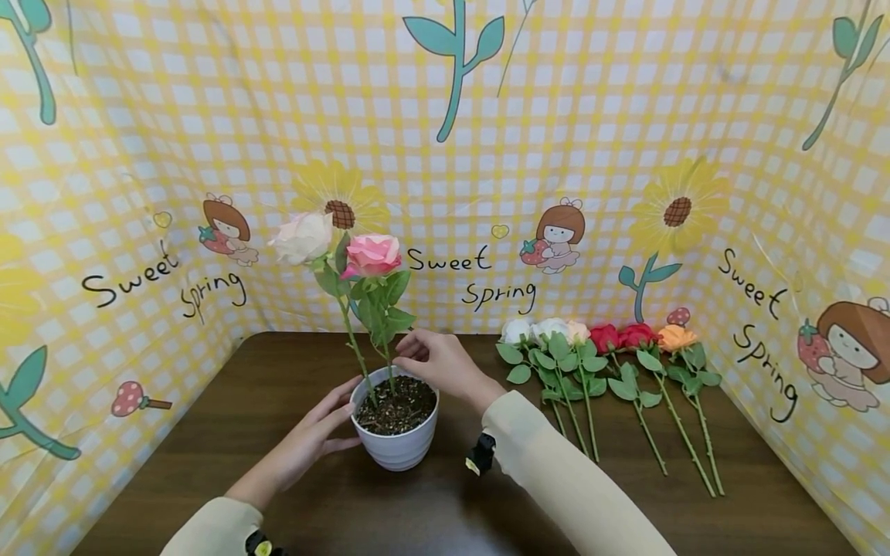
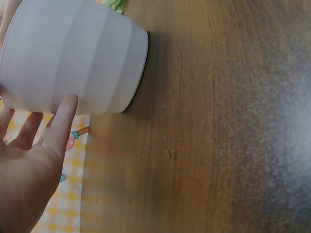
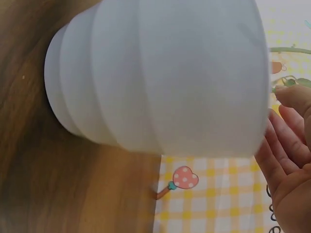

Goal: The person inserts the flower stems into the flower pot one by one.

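Note:
A white ribbed pot (image 1: 396, 448) full of dark soil (image 1: 396, 409) stands on the table. A white rose (image 1: 302, 238) and a pink rose (image 1: 374, 255) rise from the soil, the white one leaning left. My left hand (image 1: 323, 425) rests along the pot's left side; in the left wrist view its thumb (image 2: 63, 121) lies straight against the wall. At the back right of the rim is my right hand (image 1: 441, 363), fingers slightly bent, beside the pink rose's stem. In the right wrist view the thumb (image 3: 294, 97) is near that stem, apart from the other fingers.
To the right, several loose roses lie in a row on the brown table (image 1: 292, 510): white roses (image 1: 552, 330), a peach rose (image 1: 577, 332), red roses (image 1: 638, 336) and an orange rose (image 1: 676, 337). A yellow checked cloth (image 1: 445, 177) encloses the back and sides.

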`<state>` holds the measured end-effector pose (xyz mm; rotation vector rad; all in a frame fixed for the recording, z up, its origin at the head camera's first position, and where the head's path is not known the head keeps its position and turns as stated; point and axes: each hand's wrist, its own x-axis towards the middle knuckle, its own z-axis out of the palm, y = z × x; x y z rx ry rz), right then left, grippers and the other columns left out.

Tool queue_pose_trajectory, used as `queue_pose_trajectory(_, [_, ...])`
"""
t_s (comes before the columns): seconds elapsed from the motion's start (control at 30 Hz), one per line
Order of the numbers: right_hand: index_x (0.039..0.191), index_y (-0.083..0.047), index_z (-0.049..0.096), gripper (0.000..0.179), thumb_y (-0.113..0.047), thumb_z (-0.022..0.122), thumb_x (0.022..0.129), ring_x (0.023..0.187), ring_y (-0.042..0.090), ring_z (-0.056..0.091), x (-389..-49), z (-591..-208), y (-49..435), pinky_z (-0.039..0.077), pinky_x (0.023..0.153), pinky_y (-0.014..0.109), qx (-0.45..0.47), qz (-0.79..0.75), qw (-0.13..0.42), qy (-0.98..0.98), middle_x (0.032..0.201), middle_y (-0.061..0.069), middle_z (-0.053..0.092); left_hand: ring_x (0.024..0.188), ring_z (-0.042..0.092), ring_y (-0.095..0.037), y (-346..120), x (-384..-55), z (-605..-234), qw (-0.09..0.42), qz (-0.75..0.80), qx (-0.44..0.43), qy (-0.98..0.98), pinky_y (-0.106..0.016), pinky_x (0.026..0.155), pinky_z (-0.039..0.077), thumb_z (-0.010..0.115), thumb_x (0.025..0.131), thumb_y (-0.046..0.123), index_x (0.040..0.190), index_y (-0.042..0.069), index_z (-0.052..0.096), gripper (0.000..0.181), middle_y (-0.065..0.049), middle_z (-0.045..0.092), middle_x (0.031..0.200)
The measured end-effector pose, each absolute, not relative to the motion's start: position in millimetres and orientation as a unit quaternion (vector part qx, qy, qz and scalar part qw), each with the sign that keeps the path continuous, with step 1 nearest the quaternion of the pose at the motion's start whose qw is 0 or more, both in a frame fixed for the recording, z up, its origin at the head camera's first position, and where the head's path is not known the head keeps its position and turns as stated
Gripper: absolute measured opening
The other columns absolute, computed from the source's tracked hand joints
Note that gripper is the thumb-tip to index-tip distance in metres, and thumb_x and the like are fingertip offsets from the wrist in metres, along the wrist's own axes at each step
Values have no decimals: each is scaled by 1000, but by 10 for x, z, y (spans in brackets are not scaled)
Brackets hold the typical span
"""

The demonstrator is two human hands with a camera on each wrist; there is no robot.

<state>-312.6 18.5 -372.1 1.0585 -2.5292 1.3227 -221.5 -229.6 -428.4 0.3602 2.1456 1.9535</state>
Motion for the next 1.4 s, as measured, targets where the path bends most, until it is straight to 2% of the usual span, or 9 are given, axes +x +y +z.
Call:
queue_pose_trajectory(0.3, [104, -14, 71, 13, -24, 72, 96, 83, 4, 64, -3122, -3695, 419, 56, 76, 24, 351, 423, 66, -833, 93, -8, 70, 140, 25, -42, -2306, -2224, -4295, 108, 664, 126, 729, -52, 100, 50, 40, 110, 26, 161, 14, 20, 56, -25, 21, 154])
queue_pose_trajectory(0.63, [103, -13, 71, 14, -25, 72, 96, 82, 5, 64, -3116, -3740, 745, 55, 75, 27, 335, 403, 76, -848, 92, -11, 69, 140, 24, -42, -2325, -2233, -4313, 111, 661, 136, 730, -52, 100, 50, 39, 110, 27, 161, 15, 21, 55, -25, 19, 156])
queue_pose_trajectory(0.93, [104, -9, 71, 18, -24, 73, 94, 83, 7, 64, -3125, -3908, 1182, 56, 76, 30, 306, 394, 66, -864, 91, -9, 69, 140, 25, -42, -2319, -2230, -4307, 112, 660, 136, 731, -53, 100, 49, 38, 110, 26, 161, 15, 20, 55, -25, 21, 155])
queue_pose_trajectory(1.17, [101, -15, 70, 11, -23, 72, 95, 81, 8, 63, -3092, -4097, 1585, 55, 72, 30, 278, 381, 46, -880, 90, -10, 68, 140, 26, -42, -2309, -2225, -4314, 114, 660, 128, 732, -52, 99, 50, 39, 110, 27, 160, 14, 20, 55, -25, 22, 155])
queue_pose_trajectory(1.4, [102, -9, 71, 13, -19, 72, 94, 78, 9, 63, -3058, -4290, 1961, 55, 68, 28, 271, 364, 47, -890, 88, -6, 68, 140, 26, -42, -2311, -2235, -4297, 111, 660, 133, 732, -52, 100, 50, 39, 110, 27, 160, 14, 20, 55, -25, 22, 154])
